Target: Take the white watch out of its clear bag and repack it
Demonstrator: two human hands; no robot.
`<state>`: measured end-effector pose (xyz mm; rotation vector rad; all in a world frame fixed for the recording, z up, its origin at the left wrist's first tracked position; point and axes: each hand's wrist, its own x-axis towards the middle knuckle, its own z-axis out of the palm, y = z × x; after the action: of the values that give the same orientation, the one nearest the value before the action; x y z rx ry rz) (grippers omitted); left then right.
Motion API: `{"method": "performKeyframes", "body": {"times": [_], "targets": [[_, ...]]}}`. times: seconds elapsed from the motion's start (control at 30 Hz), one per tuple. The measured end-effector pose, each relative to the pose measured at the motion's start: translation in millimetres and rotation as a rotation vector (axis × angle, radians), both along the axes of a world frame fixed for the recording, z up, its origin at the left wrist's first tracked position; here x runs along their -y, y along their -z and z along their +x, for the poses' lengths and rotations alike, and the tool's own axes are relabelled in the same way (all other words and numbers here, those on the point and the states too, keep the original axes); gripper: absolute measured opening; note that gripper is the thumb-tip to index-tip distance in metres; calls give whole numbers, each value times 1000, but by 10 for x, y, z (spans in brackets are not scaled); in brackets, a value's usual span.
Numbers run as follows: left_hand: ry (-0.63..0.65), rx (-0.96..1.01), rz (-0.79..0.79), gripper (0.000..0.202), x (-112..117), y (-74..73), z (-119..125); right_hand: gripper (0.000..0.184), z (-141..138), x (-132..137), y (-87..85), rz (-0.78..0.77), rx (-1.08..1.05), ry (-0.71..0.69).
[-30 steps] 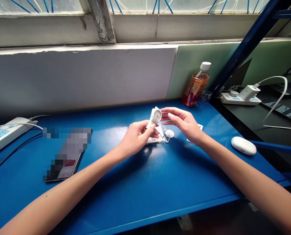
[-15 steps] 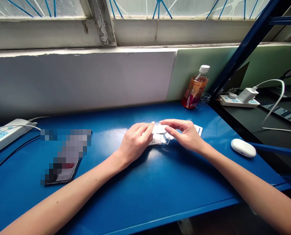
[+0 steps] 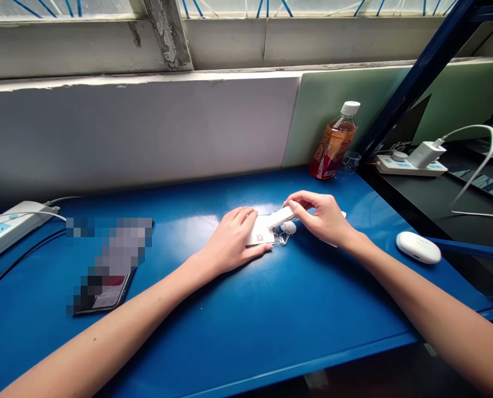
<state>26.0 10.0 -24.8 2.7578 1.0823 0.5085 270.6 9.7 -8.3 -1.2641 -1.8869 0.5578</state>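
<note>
My left hand lies on the blue table with its fingers stretched out, against a white card that has a small printed square code. My right hand is closed, thumb against fingers, on a slim white piece whose exact kind I cannot make out. This piece slants over the card's right part. Just below it is a small round white thing, beside clear crinkled plastic. Another flat white item is partly hidden under my right hand.
A drink bottle and a clear cup-like piece stand at the back right. A white oval case lies to the right. On the left are a phone, partly blurred, and a power strip with cables. A blue frame post rises at right.
My left hand has opened from a pinch and flattened onto the card. My right hand has moved slightly right and up with the white piece, uncovering the card's code and the round thing.
</note>
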Motion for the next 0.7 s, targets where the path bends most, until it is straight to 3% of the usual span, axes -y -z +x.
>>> {"method": "performKeyframes", "body": {"times": [0.27,0.5,0.57,0.7], "targets": [[-39,139,-73,58,2,36,-20,13,85,-36,-22,11,210,131],[-44,167,-64,54,2,49,-29,16,-29,-11,76,-84,92,34],[-46,156,-68,56,4,48,-28,16,-87,27,111,-99,155,21],[-35,130,-67,58,4,63,-25,17,-74,55,128,76,404,115]]}}
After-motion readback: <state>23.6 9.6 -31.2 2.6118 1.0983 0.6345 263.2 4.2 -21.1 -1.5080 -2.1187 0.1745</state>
